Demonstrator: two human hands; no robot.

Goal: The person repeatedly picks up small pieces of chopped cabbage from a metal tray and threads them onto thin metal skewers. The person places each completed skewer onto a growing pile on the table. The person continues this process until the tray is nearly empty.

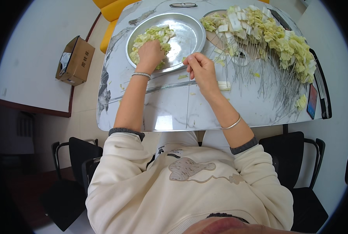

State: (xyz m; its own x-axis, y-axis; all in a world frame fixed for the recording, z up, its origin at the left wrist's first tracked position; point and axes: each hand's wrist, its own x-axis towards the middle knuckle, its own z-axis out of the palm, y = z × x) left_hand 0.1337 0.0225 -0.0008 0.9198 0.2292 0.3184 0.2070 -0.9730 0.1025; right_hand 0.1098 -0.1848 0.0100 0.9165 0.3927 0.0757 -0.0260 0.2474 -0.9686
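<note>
In the left half of a round metal basin [188,44], cut napa cabbage pieces [153,33] lie heaped. My left hand [152,54] is down among them, its fingertips hidden by the hand and leaves. Just outside the basin's right rim is my right hand [202,70], thumb and fingers drawn together. A scrap of leaf shows by its fingertips; whether a thin skewer is held there is unclear. Below the basin a bundle of thin metal skewers [168,86] lies across the table. Beside my right wrist rests a pale cabbage stem piece [224,85].
Skewered cabbage [267,35] is piled at the right, skewer ends pointing toward me, partly over a round board [213,38]. A phone [312,101] lies by the right edge of the marble-patterned table [168,117]. Eyeglasses [183,5] sit at the far edge. Black chairs [282,158] flank me.
</note>
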